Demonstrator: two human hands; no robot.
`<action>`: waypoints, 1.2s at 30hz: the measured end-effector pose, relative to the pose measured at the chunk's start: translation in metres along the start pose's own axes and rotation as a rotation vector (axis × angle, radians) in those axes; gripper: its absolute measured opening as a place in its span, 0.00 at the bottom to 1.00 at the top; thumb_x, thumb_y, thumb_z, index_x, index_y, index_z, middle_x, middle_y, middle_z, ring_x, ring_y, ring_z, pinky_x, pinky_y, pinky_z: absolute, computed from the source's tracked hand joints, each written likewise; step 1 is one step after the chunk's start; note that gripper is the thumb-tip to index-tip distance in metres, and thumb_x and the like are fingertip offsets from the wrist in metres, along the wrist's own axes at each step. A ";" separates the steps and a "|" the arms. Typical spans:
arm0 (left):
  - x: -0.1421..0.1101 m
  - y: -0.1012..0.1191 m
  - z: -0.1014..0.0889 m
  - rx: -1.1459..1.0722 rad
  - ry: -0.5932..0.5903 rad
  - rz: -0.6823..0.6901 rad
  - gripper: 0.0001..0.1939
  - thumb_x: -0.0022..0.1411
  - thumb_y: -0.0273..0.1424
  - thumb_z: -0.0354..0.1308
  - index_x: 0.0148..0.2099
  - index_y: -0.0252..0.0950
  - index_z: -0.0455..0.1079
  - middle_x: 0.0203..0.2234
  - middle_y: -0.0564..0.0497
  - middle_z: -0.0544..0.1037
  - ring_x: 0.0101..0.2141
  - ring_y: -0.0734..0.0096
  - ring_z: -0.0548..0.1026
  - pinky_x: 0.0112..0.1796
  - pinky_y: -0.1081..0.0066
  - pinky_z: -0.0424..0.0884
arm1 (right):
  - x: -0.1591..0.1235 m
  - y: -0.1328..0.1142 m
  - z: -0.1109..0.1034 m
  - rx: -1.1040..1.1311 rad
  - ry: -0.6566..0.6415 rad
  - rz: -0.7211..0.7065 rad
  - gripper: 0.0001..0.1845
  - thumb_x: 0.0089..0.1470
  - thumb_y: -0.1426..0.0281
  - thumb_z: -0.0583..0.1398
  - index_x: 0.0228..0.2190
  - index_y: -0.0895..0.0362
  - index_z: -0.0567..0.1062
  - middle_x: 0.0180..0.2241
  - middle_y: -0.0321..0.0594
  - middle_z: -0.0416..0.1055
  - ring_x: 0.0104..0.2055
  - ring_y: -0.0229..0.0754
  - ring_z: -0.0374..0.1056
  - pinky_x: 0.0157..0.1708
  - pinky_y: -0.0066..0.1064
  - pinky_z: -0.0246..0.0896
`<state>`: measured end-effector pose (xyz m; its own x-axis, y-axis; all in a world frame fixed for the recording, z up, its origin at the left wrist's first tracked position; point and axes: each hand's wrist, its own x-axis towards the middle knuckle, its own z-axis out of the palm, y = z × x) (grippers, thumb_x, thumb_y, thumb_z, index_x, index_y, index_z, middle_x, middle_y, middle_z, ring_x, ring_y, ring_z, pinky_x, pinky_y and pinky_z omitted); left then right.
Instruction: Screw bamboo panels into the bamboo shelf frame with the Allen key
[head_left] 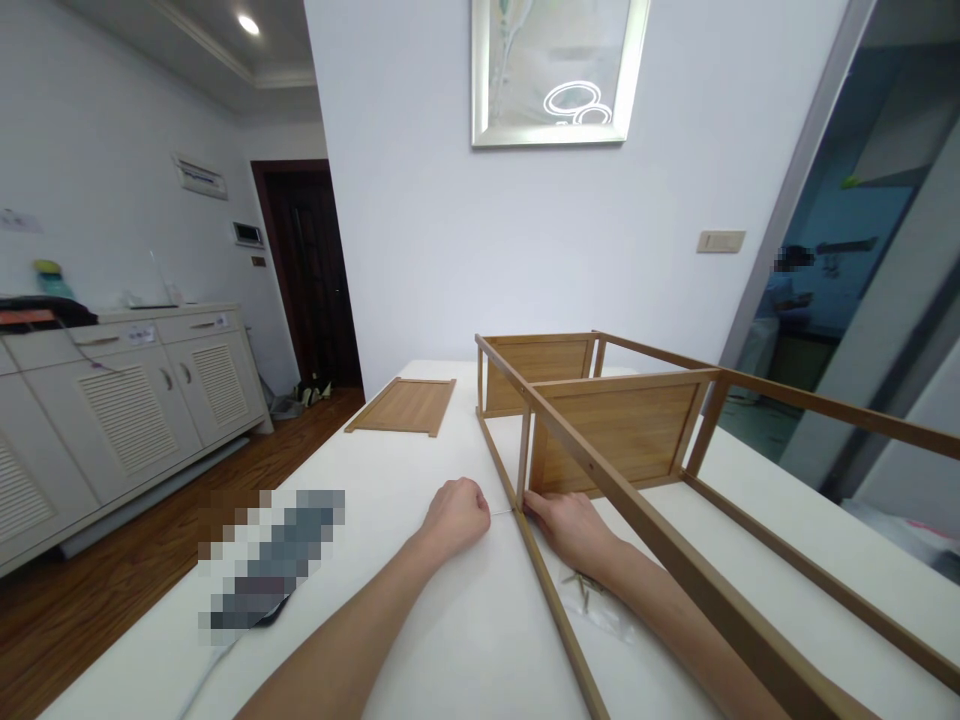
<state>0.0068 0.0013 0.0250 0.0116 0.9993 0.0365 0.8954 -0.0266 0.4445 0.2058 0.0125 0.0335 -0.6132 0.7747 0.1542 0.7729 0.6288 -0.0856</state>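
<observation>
A wooden shelf frame (637,515) lies on its side on the white table, with two slatless panels set between its rails. My left hand (457,515) is closed around a thin silvery rod that looks like a hex key (502,513). The rod's far end meets the lower rail at the foot of a crosspiece. Inside the frame, my right hand (571,530) has its fingers closed on that same joint, beside the middle panel (619,430). Under my right forearm, several screws (586,585) lie on a clear plastic bag (607,620).
A loose wooden panel (405,405) lies flat at the table's far left. Nearer stands a blurred-out dark device (277,560) with a white cable (202,685). The frame stretches past the right edge of view. Another person (780,300) is in the room at right.
</observation>
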 end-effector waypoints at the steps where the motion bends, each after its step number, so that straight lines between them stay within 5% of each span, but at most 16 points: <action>1: -0.002 0.001 -0.001 0.008 0.008 0.017 0.11 0.53 0.24 0.54 0.33 0.36 0.78 0.33 0.43 0.81 0.37 0.61 0.78 0.38 0.69 0.67 | 0.000 0.000 0.000 0.000 0.008 -0.002 0.14 0.60 0.73 0.50 0.43 0.56 0.74 0.37 0.43 0.78 0.37 0.42 0.72 0.33 0.28 0.52; 8: -0.007 0.003 -0.002 0.161 0.023 0.207 0.12 0.57 0.22 0.51 0.36 0.35 0.76 0.36 0.42 0.80 0.40 0.59 0.77 0.41 0.67 0.67 | -0.001 0.002 0.002 0.027 0.017 -0.010 0.14 0.60 0.73 0.50 0.41 0.56 0.75 0.36 0.42 0.78 0.36 0.42 0.72 0.32 0.28 0.52; 13: -0.003 -0.004 0.001 0.052 0.020 0.202 0.15 0.59 0.24 0.52 0.47 0.35 0.73 0.39 0.45 0.80 0.43 0.61 0.76 0.44 0.68 0.67 | -0.001 0.001 0.002 0.033 0.035 0.005 0.15 0.60 0.75 0.49 0.40 0.56 0.74 0.35 0.42 0.78 0.35 0.41 0.72 0.31 0.27 0.51; 18: -0.004 -0.004 -0.001 0.047 0.017 0.191 0.15 0.59 0.26 0.53 0.47 0.36 0.73 0.39 0.44 0.80 0.44 0.60 0.76 0.44 0.67 0.67 | 0.000 0.000 0.003 0.030 0.026 0.010 0.14 0.60 0.75 0.50 0.40 0.56 0.74 0.35 0.42 0.78 0.35 0.41 0.72 0.31 0.27 0.51; 22: -0.001 -0.003 -0.005 -0.150 0.016 0.061 0.08 0.56 0.30 0.57 0.38 0.34 0.74 0.35 0.44 0.80 0.41 0.59 0.77 0.43 0.66 0.69 | 0.000 0.000 0.002 -0.010 0.018 0.016 0.14 0.60 0.74 0.50 0.40 0.56 0.74 0.35 0.42 0.78 0.34 0.42 0.72 0.30 0.28 0.50; 26: 0.006 -0.007 -0.005 -0.513 -0.143 -0.172 0.12 0.60 0.34 0.53 0.28 0.32 0.69 0.23 0.46 0.78 0.24 0.66 0.77 0.31 0.68 0.72 | 0.000 0.002 0.003 -0.059 0.029 0.015 0.14 0.61 0.72 0.50 0.40 0.55 0.74 0.34 0.42 0.77 0.35 0.43 0.71 0.30 0.29 0.49; 36: 0.006 -0.013 -0.006 -0.851 -0.304 -0.269 0.07 0.57 0.27 0.59 0.28 0.31 0.67 0.21 0.47 0.78 0.18 0.74 0.74 0.23 0.74 0.71 | 0.000 0.004 0.007 -0.097 0.048 0.030 0.14 0.60 0.71 0.50 0.41 0.52 0.74 0.33 0.39 0.77 0.35 0.42 0.70 0.30 0.29 0.49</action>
<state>-0.0072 0.0072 0.0248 0.0749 0.9358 -0.3444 0.2597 0.3151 0.9128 0.2080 0.0157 0.0262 -0.5827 0.7876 0.2005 0.8044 0.5941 0.0041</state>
